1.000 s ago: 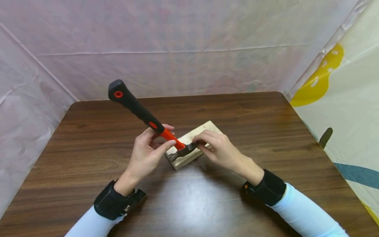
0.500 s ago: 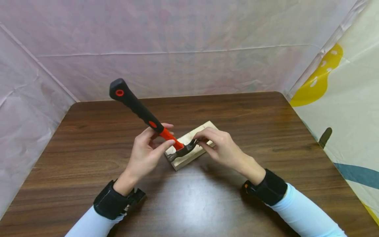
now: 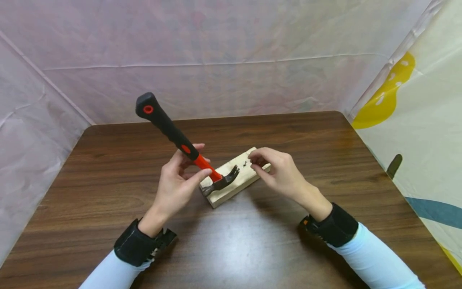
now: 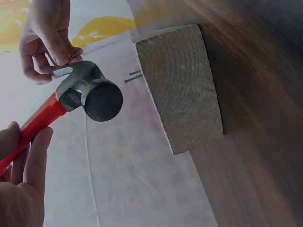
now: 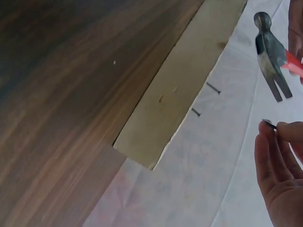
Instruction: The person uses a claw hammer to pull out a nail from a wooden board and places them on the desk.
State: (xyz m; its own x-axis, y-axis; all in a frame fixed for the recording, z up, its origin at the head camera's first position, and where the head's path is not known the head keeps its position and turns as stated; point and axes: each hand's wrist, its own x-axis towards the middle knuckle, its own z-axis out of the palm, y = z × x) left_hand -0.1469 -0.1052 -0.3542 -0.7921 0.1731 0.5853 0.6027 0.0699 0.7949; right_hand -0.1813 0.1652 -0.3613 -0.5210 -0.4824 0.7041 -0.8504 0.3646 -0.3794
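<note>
My left hand (image 3: 177,184) grips a claw hammer (image 3: 167,127) by the red neck, between thumb and fingers. Its black handle points up and away to the left. The hammer's head hangs above a pale wooden block (image 3: 247,173), apart from it in both wrist views. Two nails (image 5: 213,88) stick up out of the block's top face. My right hand (image 3: 279,172) is over the block's right end. Between its thumb and index finger it pinches a small dark nail (image 5: 270,124), mostly covered by the fingertips and apart from the claw.
The block lies at an angle on a brown wood-grain table (image 3: 119,192). Pale sheets (image 3: 216,80) hang behind and at the sides of the table, the right one with a yellow shape (image 3: 384,104).
My right hand has moved right, away from the hammer's claw, and the nails in the block now show. The hammer has tilted slightly in my left hand, its handle end shifting right and up.
</note>
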